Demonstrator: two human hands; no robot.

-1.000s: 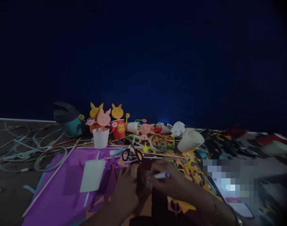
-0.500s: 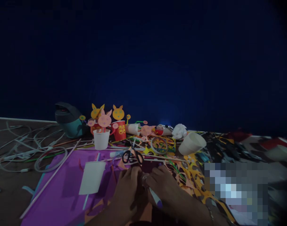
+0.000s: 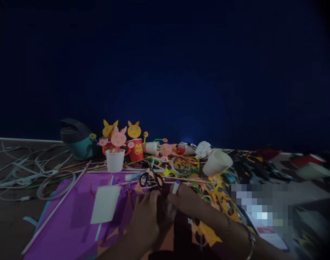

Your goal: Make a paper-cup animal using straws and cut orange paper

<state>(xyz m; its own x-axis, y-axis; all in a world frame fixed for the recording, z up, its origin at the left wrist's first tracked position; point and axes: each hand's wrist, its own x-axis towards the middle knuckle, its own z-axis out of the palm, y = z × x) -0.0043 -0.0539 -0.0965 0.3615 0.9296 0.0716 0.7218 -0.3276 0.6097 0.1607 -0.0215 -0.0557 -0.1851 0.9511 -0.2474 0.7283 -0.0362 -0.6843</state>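
My right hand [image 3: 185,202] is closed around a white marker [image 3: 175,187] with a purple end pointing up, at the lower middle. Beside it on the left, my left hand [image 3: 147,216] has its fingers bent down over the work surface; what they hold, if anything, is hidden. Black-handled scissors [image 3: 151,178] lie just beyond both hands. A white paper cup [image 3: 105,204] with a straw through it lies on the purple sheet [image 3: 64,216] to the left.
Cups with paper animal heads [image 3: 115,160] stand at the back left near a teal container [image 3: 79,144]. White cables [image 3: 56,184] coil at the left. A pale cup [image 3: 217,163] and yellow cut-out paper [image 3: 221,195] lie on the right.
My right hand has turned, so the marker's purple end now points up instead of down toward me. Yellow paper below my right forearm has come into view. The view has shifted slightly.
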